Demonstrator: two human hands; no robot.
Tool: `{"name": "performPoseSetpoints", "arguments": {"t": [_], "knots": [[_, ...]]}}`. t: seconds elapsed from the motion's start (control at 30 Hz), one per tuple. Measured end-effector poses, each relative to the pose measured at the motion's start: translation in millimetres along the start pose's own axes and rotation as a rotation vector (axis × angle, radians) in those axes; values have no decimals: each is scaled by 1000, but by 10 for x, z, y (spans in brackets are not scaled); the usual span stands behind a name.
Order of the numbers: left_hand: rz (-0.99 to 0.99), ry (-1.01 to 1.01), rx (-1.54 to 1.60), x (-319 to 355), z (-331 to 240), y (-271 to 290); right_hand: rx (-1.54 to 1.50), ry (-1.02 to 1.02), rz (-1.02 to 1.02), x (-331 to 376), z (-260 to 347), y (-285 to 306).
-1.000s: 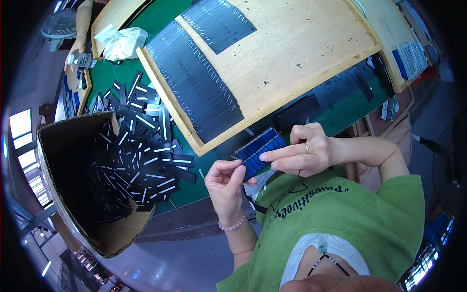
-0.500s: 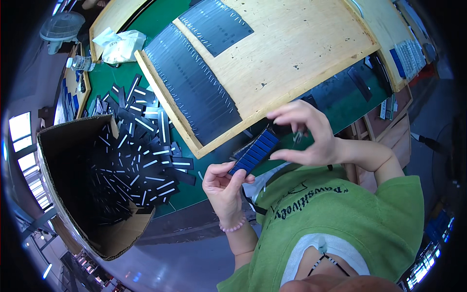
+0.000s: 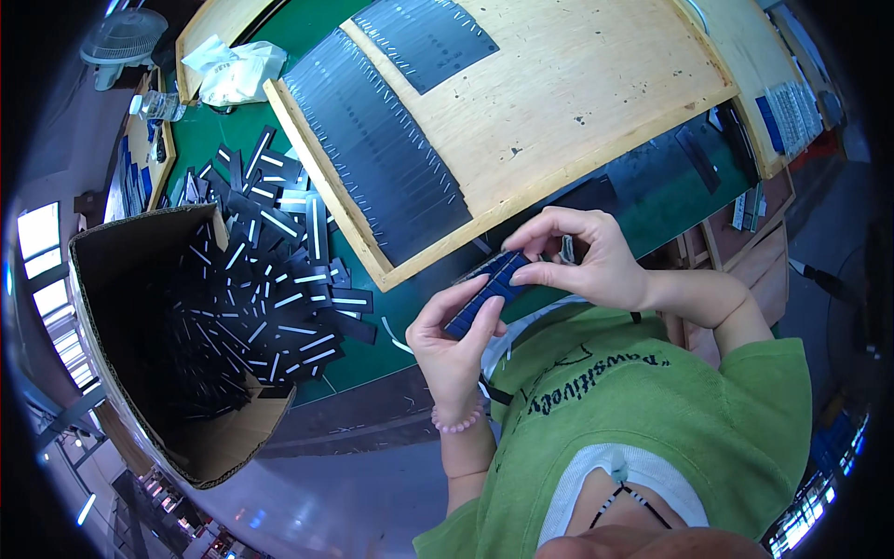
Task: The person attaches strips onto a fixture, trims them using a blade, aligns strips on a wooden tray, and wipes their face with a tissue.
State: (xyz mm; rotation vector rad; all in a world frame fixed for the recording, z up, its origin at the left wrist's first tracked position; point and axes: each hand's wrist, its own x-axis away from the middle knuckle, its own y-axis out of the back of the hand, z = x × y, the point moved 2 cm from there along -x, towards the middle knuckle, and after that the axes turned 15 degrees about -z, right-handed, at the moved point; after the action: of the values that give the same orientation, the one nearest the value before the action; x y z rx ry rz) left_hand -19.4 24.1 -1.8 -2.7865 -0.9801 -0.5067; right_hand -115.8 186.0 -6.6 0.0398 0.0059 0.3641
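Between my hands is a small dark-blue block (image 3: 491,292) made of several narrow segments side by side, tilted up to the right. My left hand (image 3: 454,345) is closed on its lower left end, the thumb on the near side. My right hand (image 3: 585,259) pinches the upper right end between thumb and fingers. A small shiny piece (image 3: 567,248) shows among the right hand's fingers; its kind is unclear. Just beyond the hands stands a wooden-framed tray (image 3: 559,200) with rows of flat black strips (image 3: 382,149) lying side by side.
At the left a cardboard box (image 3: 237,447) lies open, full of black pieces with white stripes (image 3: 279,307), which spill onto the green table (image 3: 358,368). Behind them are a white plastic bag (image 3: 240,74) and a clear bottle (image 3: 158,106). A fan (image 3: 124,39) stands far left.
My right hand has come down and left from beside the block and closed on its upper end. My left hand has shifted slightly right with the block.
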Motion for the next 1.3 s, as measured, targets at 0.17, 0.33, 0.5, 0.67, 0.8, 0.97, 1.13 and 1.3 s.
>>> {"name": "performPoseSetpoints", "arguments": {"t": [0.17, 0.33, 0.5, 0.67, 0.8, 0.97, 1.13, 1.3], "knots": [[-26, -4, 59, -39, 51, 11, 14, -51, 1, 18, 13, 3], [-45, -55, 20, -46, 80, 0, 92, 99, 8, 34, 59, -27], [-60, -73, 17, -33, 71, -6, 105, 137, -2, 54, 59, -40], [-68, -76, 12, -11, 72, 3, 110, 161, -4, 68, 47, -42], [-56, -36, 21, 12, 45, 7, 83, 124, 7, 56, 66, -20], [-74, -36, 176, 44, -29, -38, 5, -15, -99, 8, 19, 43], [-60, -95, 143, -1, 41, 94, 12, 13, -157, 16, -34, 42], [-98, -10, 348, -4, 56, 81, 426, 942, -128, 199, 35, -17]]}}
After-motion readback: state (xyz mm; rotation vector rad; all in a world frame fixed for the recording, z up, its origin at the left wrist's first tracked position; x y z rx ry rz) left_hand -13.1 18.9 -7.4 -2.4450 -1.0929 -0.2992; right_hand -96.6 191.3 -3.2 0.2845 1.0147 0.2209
